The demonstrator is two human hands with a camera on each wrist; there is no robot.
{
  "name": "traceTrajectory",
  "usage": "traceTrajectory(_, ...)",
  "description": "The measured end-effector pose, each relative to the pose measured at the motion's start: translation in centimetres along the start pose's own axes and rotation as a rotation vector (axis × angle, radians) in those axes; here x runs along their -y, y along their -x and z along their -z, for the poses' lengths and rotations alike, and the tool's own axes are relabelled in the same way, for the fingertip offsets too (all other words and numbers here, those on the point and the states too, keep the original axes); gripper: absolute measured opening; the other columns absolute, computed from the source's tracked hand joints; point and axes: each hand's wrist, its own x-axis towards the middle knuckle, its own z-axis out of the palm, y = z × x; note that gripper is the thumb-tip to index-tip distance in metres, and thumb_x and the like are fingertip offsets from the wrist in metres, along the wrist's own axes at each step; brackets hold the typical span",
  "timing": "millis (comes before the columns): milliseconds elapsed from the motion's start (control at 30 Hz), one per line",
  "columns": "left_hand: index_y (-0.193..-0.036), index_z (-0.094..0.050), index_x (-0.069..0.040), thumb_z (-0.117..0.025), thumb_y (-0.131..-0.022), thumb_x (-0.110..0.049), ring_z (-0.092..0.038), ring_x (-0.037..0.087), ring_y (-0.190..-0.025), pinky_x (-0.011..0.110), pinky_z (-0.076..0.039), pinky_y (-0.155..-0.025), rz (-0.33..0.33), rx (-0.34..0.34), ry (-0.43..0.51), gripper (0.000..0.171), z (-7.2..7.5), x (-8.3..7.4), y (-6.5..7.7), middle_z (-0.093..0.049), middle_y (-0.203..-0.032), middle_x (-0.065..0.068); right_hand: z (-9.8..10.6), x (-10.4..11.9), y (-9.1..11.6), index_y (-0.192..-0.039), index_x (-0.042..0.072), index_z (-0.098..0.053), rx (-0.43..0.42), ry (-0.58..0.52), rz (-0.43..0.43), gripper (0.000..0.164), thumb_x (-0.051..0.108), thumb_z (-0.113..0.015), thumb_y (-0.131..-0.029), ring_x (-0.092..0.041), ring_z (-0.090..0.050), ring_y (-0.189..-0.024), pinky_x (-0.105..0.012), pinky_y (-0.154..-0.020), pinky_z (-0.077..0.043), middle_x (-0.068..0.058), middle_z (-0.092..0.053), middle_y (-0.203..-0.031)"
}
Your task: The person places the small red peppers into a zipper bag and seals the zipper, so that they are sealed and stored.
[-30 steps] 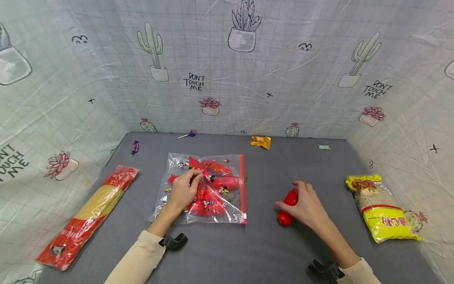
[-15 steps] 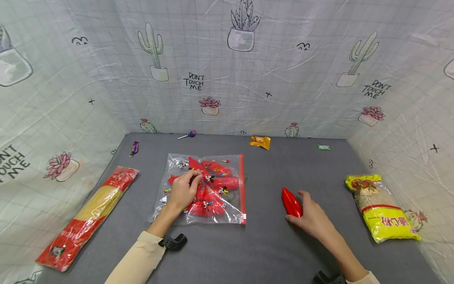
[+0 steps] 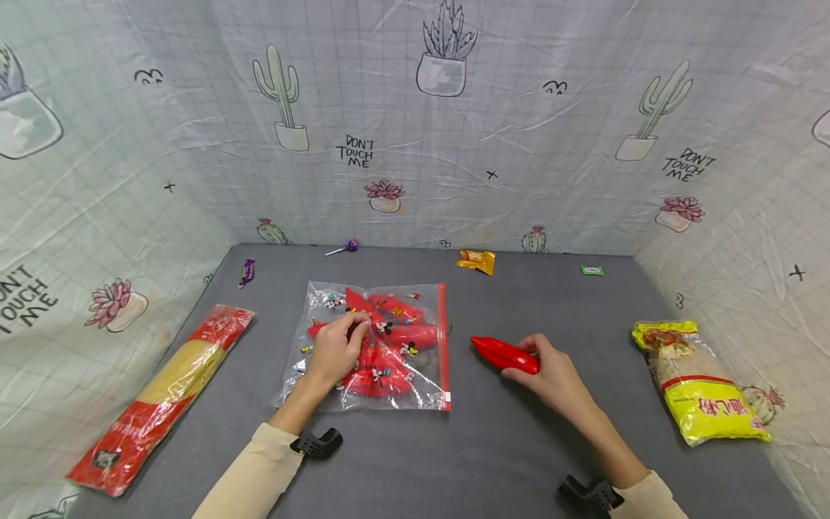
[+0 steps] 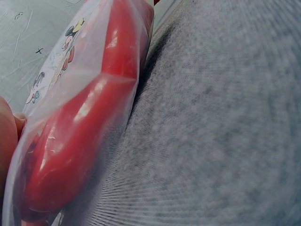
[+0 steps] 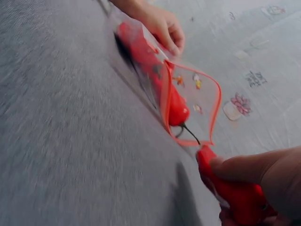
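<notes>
A clear zip bag (image 3: pixel 395 346) with cartoon prints and a red zip strip lies on the grey table (image 3: pixel 506 454), with several red peppers inside. My left hand (image 3: pixel 353 328) rests on the bag and pinches its plastic near the top. My right hand (image 3: pixel 527 360) grips a loose red pepper (image 3: pixel 502 353), tip pointing left, a short way from the bag's zip edge. In the right wrist view the pepper (image 5: pixel 230 193) is near the bag's gaping mouth (image 5: pixel 188 103), with the left hand (image 5: pixel 162 26) behind. The left wrist view shows bagged peppers (image 4: pixel 75 132) close up.
A long red-and-yellow noodle pack (image 3: pixel 162 393) lies at the left edge and a yellow-green pack (image 3: pixel 703 382) at the right. A lollipop (image 3: pixel 346 246), a purple sweet (image 3: pixel 247 270), an orange packet (image 3: pixel 477 259) and a small green packet (image 3: pixel 592 270) lie along the back. Printed cloth walls stand on three sides.
My right hand has carried the loose red pepper leftwards towards the bag and turned it so that its tip points left. The left hand has stayed on the bag.
</notes>
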Motion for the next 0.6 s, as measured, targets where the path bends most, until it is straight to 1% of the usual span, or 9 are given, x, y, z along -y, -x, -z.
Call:
traceTrajectory(133,-0.097,-0.068,-0.012,-0.061,-0.092,-0.024,-0.070,0.015,-0.088,0.033,-0.055,-0.075,0.005,0.002,0.003,0.014,0.0,-0.1,0.0,-0.073,-0.098,0.001,-1.1,1.4,-0.9,-0.112,0.017,-0.052,0.042,-0.057,0.050,0.052,0.037,-0.079,-0.073,-0.019,-0.056,-0.086,-0.029,-0.069,-0.046,-0.006,-0.063,-0.104)
traceTrajectory(300,-0.097,-0.068,-0.012,-0.060,-0.092,-0.023,-0.070,0.014,-0.085,0.033,-0.055,-0.072,0.001,-0.001,0.003,0.014,-0.1,-0.1,0.0,-0.073,-0.098,0.002,-2.6,3.0,-1.9,-0.118,0.017,-0.053,0.104,-0.093,0.122,0.050,0.033,-0.077,-0.077,-0.017,-0.055,-0.088,-0.027,-0.070,-0.048,-0.004,-0.063,-0.108)
traceTrajectory(467,-0.097,-0.068,-0.012,-0.061,-0.091,-0.021,-0.069,0.014,-0.083,0.033,-0.054,-0.070,-0.002,0.000,0.004,0.012,-0.1,-0.3,0.0,-0.073,-0.097,0.002,-4.0,3.9,-2.6,-0.121,0.014,-0.058,0.114,-0.103,0.254,0.042,0.021,-0.071,-0.082,-0.014,-0.053,-0.095,-0.026,-0.077,-0.049,-0.002,-0.057,-0.114)
traceTrajectory(533,-0.097,-0.068,-0.012,-0.061,-0.091,-0.021,-0.069,0.014,-0.083,0.033,-0.054,-0.070,0.002,0.002,0.002,0.012,0.0,-0.3,0.0,-0.073,-0.097,0.002,-4.4,4.3,-2.9,-0.123,0.013,-0.058,0.121,-0.113,0.279,0.042,0.019,-0.070,-0.083,-0.014,-0.052,-0.097,-0.028,-0.079,-0.050,-0.002,-0.054,-0.115)
traceTrajectory(600,-0.097,-0.068,-0.012,-0.061,-0.091,-0.021,-0.069,0.013,-0.082,0.032,-0.054,-0.070,0.004,0.003,-0.002,0.012,0.0,-0.4,0.0,-0.073,-0.097,0.002,-4.8,4.7,-3.2,-0.124,0.013,-0.058,0.126,-0.138,0.279,0.044,0.019,-0.071,-0.083,-0.014,-0.053,-0.098,-0.030,-0.081,-0.052,-0.002,-0.054,-0.115)
